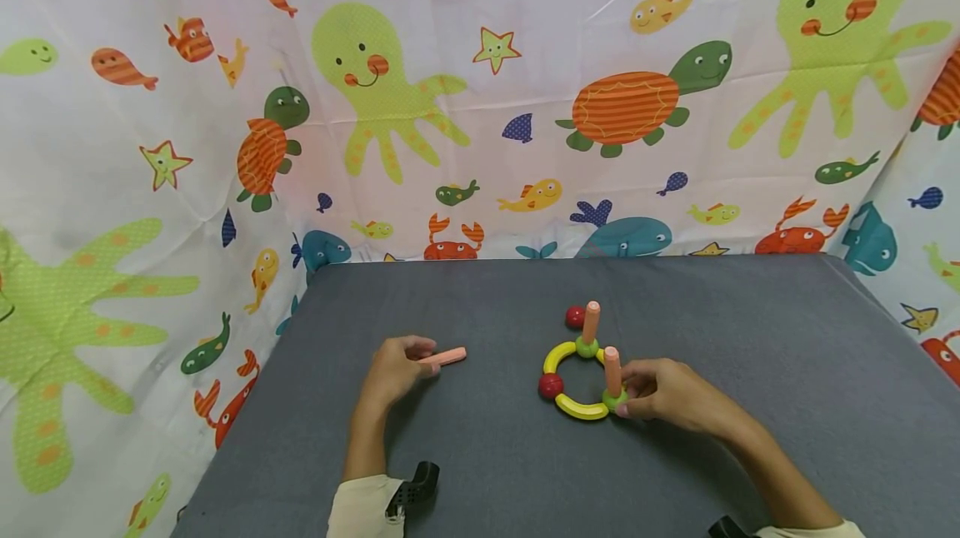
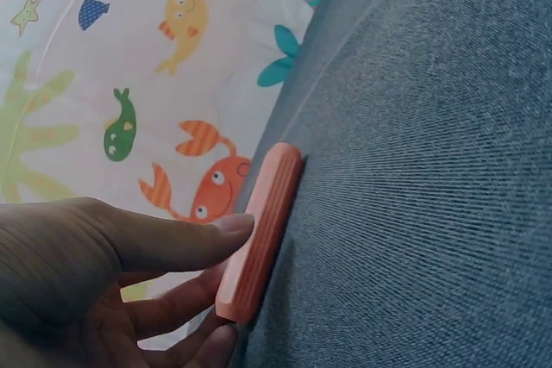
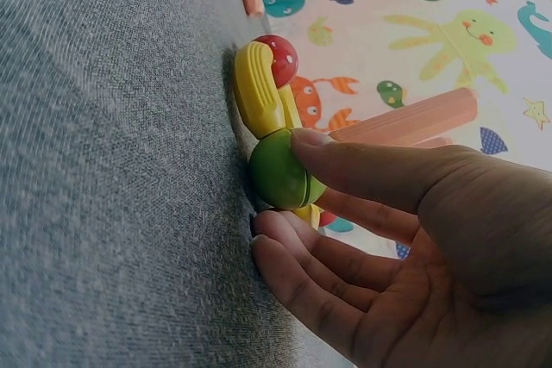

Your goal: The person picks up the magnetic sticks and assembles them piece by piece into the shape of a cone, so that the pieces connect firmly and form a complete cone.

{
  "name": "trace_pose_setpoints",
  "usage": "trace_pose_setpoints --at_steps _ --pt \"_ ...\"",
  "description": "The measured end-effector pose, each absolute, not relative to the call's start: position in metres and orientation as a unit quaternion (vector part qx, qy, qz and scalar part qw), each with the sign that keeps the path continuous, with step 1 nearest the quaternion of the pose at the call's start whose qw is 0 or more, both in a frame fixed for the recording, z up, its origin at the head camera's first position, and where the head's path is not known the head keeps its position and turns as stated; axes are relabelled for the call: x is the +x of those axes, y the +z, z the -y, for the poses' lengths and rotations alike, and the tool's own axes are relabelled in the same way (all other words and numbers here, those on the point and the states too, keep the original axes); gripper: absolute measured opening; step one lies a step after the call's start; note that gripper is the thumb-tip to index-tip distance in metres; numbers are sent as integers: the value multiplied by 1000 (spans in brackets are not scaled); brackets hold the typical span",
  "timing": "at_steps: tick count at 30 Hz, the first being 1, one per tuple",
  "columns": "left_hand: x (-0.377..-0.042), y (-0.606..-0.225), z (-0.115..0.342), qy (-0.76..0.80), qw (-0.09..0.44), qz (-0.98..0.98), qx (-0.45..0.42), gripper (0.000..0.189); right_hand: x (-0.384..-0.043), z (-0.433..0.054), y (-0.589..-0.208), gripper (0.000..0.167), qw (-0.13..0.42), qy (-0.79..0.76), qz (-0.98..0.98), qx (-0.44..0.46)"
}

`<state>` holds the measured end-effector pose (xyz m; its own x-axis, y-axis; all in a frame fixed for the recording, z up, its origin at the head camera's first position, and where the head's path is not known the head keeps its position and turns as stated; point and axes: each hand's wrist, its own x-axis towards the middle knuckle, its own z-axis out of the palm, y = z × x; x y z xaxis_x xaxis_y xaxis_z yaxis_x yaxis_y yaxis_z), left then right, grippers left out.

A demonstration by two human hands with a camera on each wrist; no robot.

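My left hand [image 1: 393, 371] pinches one end of a salmon-coloured ridged stick [image 2: 269, 230] low over the grey cloth. Thumb and fingers of my right hand [image 1: 667, 392] hold a green ball [image 3: 278, 170] at the near right of a ring of connected toy pieces. Yellow curved pieces [image 1: 581, 410] and a red ball [image 1: 551, 386] make up other parts of this ring. From the held ball rises a salmon stick [image 1: 612, 371]. Another stick [image 1: 591, 323] stands upright in a second green ball [image 1: 587, 349] at the ring's far side.
Behind the upright far stick lies another red ball [image 1: 575, 317]. Grey cloth [image 1: 495, 455] covers the table. A curtain [image 1: 480, 130] printed with sea animals hangs at the back and both sides.
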<state>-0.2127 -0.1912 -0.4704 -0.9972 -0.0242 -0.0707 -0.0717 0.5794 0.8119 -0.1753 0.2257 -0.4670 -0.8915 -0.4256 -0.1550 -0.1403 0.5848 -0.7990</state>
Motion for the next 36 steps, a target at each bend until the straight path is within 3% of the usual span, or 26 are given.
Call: trace_pose_setpoints --at_steps 19,36 --pt "-215 -475 181 406 27 -913 -18 31 -176 -227 -468 34 172 -430 -873 -156" --pt "-215 -479 128 451 0 -888 95 24 -177 -225 -467 30 169 -424 -876 -154"
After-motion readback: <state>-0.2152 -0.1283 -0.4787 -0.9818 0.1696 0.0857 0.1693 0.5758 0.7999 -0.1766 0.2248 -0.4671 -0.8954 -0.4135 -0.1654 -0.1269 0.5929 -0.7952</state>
